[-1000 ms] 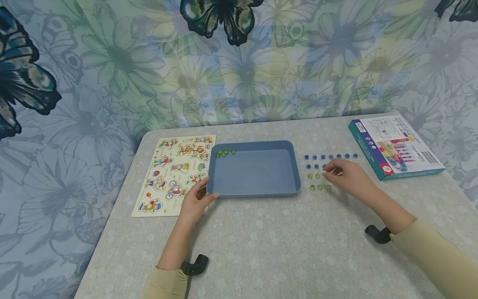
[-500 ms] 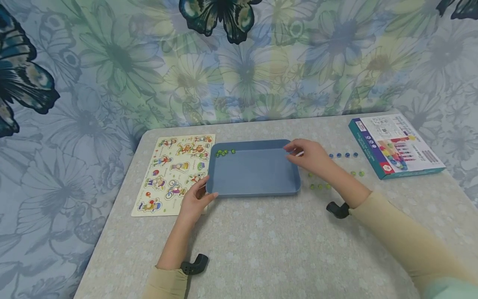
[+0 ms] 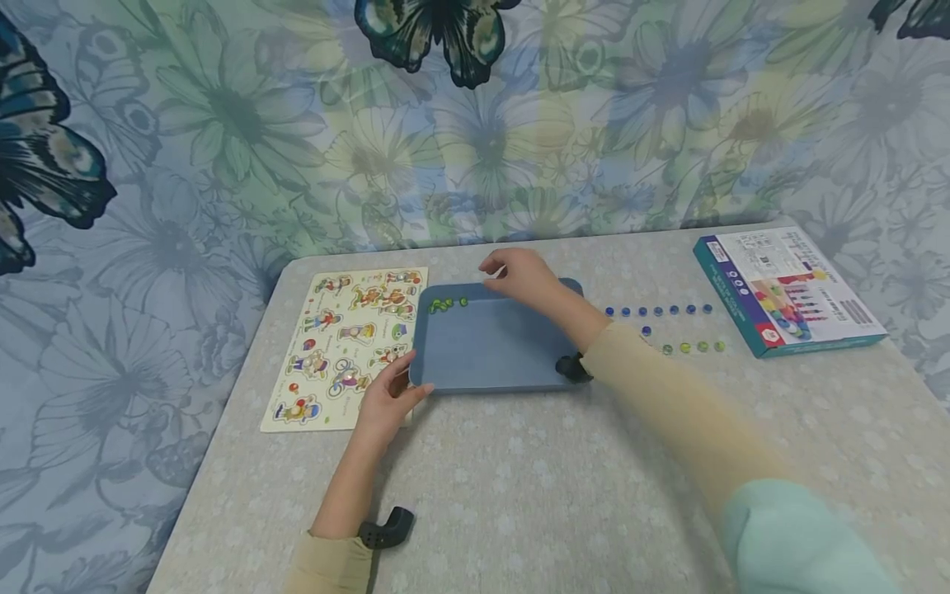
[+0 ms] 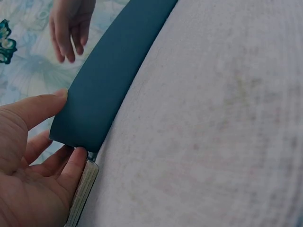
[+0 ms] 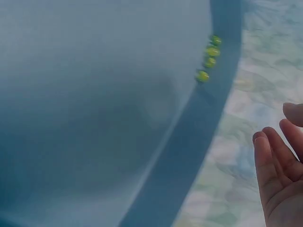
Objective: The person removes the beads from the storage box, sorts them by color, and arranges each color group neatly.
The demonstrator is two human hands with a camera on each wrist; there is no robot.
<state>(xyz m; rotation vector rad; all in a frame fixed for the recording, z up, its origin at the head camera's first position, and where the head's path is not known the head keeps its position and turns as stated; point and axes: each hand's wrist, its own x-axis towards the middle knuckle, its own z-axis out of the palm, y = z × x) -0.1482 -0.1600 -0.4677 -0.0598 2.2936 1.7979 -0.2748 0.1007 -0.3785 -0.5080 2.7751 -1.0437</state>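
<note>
In the head view my left hand (image 3: 386, 402) holds the near left corner of a shallow blue-grey tray (image 3: 505, 346). The left wrist view shows the thumb against the tray's outer wall (image 4: 102, 90) and other fingertips under its corner. My right hand (image 3: 523, 279) is over the tray's far rim, fingers bent; I cannot tell whether a bead is between thumb and index finger. Several small green glass beads (image 3: 448, 304) lie inside the tray's far left corner, seen also as green beads (image 5: 210, 56) in the right wrist view.
Right of the tray are a row of blue beads (image 3: 658, 311) and green beads (image 3: 684, 348), partly hidden by the right sleeve (image 3: 668, 396). A picture board (image 3: 337, 346) lies left, partly under the tray. A flat box (image 3: 790, 289) lies at the back right.
My right hand has moved left from the beads on the table, across the tray's right side, to above its far rim. The left hand stays at the corner.
</note>
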